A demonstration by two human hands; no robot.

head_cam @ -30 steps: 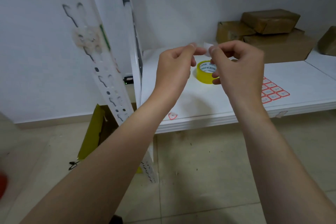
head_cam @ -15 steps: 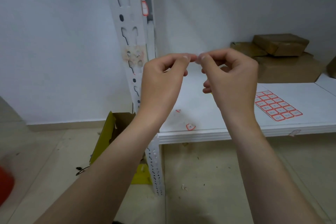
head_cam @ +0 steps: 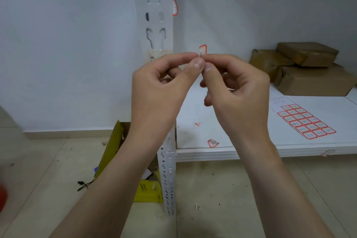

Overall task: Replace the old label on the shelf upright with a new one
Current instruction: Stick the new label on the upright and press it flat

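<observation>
- While both hands meet in front of the upright (head_cam: 154, 17), the left hand (head_cam: 160, 91) and right hand (head_cam: 237, 91) pinch one small red-edged label (head_cam: 202, 50) between thumb and forefinger tips.
- Each grip is narrow and closed on the label, which sticks up above the fingertips, just right of the upright.
- A worn patch of tape residue (head_cam: 154, 53) shows on the upright, partly hidden behind the left hand.
- Another label (head_cam: 174, 6) sits higher on the upright's edge.
- On the shelf (head_cam: 289, 147) lie a label sheet (head_cam: 306, 121), a loose label (head_cam: 213, 143) near the front edge, and brown boxes (head_cam: 305, 67) at the back.
- A yellow box (head_cam: 112, 147) stands on the floor behind the upright.
</observation>
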